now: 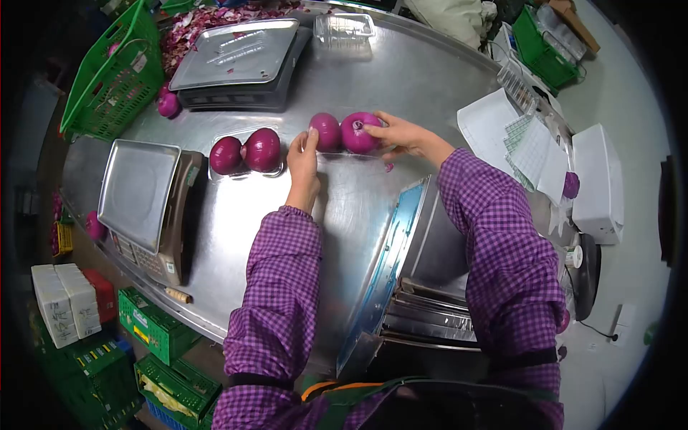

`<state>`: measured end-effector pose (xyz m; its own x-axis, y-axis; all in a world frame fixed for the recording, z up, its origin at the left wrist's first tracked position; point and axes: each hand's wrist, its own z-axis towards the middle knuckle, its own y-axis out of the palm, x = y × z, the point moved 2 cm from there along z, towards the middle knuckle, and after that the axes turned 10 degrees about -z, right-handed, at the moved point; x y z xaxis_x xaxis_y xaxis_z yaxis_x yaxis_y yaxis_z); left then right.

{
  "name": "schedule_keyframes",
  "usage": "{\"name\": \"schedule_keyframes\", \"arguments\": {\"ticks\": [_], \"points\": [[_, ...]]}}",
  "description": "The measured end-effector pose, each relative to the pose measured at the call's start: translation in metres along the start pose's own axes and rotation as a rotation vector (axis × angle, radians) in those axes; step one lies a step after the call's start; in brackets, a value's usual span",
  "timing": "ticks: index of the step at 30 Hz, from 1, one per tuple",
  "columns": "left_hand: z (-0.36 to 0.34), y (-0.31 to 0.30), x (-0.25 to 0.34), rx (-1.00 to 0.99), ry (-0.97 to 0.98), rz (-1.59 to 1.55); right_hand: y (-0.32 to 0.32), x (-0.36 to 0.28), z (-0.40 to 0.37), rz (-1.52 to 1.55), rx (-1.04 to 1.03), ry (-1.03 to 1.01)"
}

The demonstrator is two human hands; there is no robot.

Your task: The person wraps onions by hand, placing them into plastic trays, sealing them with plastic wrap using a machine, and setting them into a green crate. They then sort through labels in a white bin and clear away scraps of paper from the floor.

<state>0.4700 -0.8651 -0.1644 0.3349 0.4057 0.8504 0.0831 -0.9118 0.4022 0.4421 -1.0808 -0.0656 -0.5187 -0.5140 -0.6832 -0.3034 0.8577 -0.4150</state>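
Observation:
Two peeled red onions sit side by side in a clear plastic tray [340, 155] on the metal table; only part of the tray's front edge shows. My left hand [304, 163] is closed at the tray's left end, its thumb against the left onion [326, 132]. Around the right onion [356, 135], whose stem end faces up, curl the fingers of my right hand [407, 136]. Just left of my left hand, another clear tray [247, 174] holds two darker, glossy red onions [261, 150].
Two weighing scales stand on the metal table, one at the left [138, 188] and one at the back [236, 57]. A green basket [118, 86], onion skins [215, 16] and clear empty trays [344, 27] lie behind. Papers [494, 129] are at right; a blue-edged metal unit [390, 265] is in front.

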Motion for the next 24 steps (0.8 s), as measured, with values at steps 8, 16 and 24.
{"name": "schedule_keyframes", "arguments": {"ticks": [8,16,24], "points": [[-0.048,0.057,0.061,-0.127,0.407,-0.101,-0.040,-0.012,-0.059,-0.012,0.198,-0.439],[-0.242,0.163,0.077,-0.599,0.086,0.093,-0.077,0.078,-0.312,-0.120,0.500,-0.260],[-0.350,0.200,-0.017,-0.839,-0.096,0.499,-0.043,0.231,-0.431,0.074,0.624,-0.057]]}}
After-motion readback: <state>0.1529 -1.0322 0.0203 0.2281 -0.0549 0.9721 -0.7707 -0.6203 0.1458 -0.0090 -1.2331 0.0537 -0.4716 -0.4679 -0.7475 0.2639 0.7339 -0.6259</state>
